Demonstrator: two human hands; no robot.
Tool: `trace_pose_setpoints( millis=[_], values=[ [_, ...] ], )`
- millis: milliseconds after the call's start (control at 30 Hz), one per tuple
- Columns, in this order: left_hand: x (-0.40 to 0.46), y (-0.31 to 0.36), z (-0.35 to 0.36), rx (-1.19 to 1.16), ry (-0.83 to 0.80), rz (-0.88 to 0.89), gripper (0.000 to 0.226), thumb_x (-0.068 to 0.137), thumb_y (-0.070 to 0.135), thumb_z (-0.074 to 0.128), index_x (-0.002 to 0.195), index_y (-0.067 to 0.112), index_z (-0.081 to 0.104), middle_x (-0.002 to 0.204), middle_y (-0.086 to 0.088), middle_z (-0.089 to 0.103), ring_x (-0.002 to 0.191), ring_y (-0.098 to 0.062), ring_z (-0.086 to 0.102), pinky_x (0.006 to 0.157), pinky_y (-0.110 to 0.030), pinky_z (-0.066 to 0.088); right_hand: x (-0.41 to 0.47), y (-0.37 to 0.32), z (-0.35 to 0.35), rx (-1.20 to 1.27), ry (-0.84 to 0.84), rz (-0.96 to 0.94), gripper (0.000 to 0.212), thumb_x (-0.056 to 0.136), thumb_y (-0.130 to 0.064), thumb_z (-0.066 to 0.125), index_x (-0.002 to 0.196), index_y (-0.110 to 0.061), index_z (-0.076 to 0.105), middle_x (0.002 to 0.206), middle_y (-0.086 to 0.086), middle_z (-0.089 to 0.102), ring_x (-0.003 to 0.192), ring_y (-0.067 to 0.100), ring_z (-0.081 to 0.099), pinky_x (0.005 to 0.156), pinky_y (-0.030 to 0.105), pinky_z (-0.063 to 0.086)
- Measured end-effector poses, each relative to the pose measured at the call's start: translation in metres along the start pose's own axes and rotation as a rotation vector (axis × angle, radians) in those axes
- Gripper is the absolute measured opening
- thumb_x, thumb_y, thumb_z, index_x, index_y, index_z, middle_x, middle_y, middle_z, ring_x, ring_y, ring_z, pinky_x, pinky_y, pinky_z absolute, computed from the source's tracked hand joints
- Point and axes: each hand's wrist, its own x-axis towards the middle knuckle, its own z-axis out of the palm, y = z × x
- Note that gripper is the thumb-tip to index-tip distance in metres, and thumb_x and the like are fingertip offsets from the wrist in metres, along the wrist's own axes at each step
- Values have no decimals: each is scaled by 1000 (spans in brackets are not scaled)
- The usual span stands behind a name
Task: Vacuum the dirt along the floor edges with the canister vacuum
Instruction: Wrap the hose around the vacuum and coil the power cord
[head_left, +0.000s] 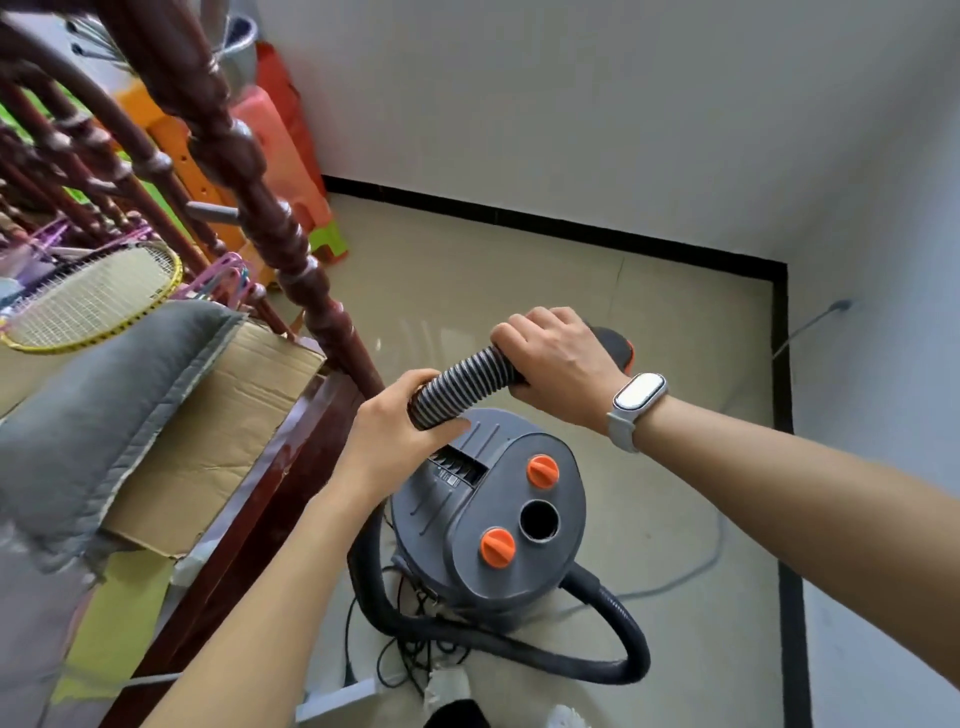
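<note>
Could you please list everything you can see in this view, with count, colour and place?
canister vacuum: one, grey, on the floor below the hands
knobs: two, orange, on the vacuum's top beside a round opening
hose: one, ribbed grey-black, gripped above the vacuum, looping behind it
cardboard box: one, brown, left
cloth: one, grey, draped over the box
racket: one, yellow frame, far left
railing: dark red wood, upper left
stools: stacked, red and orange, against the wall
skirting: black, along the floor edge
wristband: one, white, right wrist
left hand: grips the hose
right hand: grips the hose
</note>
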Motion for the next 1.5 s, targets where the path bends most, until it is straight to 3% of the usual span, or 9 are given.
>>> trace_pose_setpoints(
  millis=[167,333,533,633,733,900,1100,1200,1500],
  values=[
    [5,-62,-1,0,-201,-191,38,78,27,76,105,38,52,102,5,65,99,-15,62,86,-32,50,-4,55,-6,36,38,275,34,63,-9,73,93,0,60,82,16,63,75,39,60,71,46,46],
    [25,-77,20,-100,-174,-130,31,88,19,65,114,19,47,94,3,59,87,-12,57,67,-7,40,-15,71,19,-45,-72,329,31,62,-6,72,90,-1,59,77,14,61,71,37,60,77,45,47],
    [73,-54,8,-146,-191,31,32,85,22,67,110,24,46,89,4,56,81,-16,56,74,-28,48,36,47,29,-17,-110,25,40,68,-20,75,103,-9,58,79,11,60,60,31,58,51,34,47],
    [94,-47,4,-121,-139,114,36,79,24,74,104,25,48,85,9,55,76,-7,56,70,-16,44,52,45,40,-33,-150,-76,50,73,-22,75,115,-18,48,77,9,57,56,27,57,44,27,38],
    [102,-68,11,-134,-219,16,36,79,29,74,105,27,50,87,11,58,79,-2,56,68,-11,43,54,56,52,-114,-194,-90,52,75,-16,72,117,-23,41,79,9,56,58,27,55,47,29,35],
    [81,-150,39,-94,-479,-291,39,82,34,71,112,26,47,101,4,62,100,-17,59,73,-24,42,48,72,77,-138,-361,117,42,79,-9,66,119,-15,56,90,15,56,72,33,55,61,37,40],
    [75,-169,50,-124,-247,-294,44,91,28,59,127,16,36,103,3,56,92,-17,55,65,-23,38,31,81,118,-90,-421,342,35,68,-2,68,101,-3,60,86,17,58,76,38,58,67,42,44],
    [91,-163,53,-186,-107,-279,39,93,25,57,127,16,40,99,4,54,88,-13,51,67,-20,37,41,84,134,-33,-417,415,37,75,-6,61,111,-2,55,99,17,57,91,37,55,76,44,40],
    [126,-194,77,-223,-157,-363,30,81,24,73,107,22,58,97,8,61,93,-5,56,75,-12,40,63,51,214,51,-748,51,55,93,-39,53,143,-35,28,118,8,48,106,28,54,71,33,36]
  ],
)
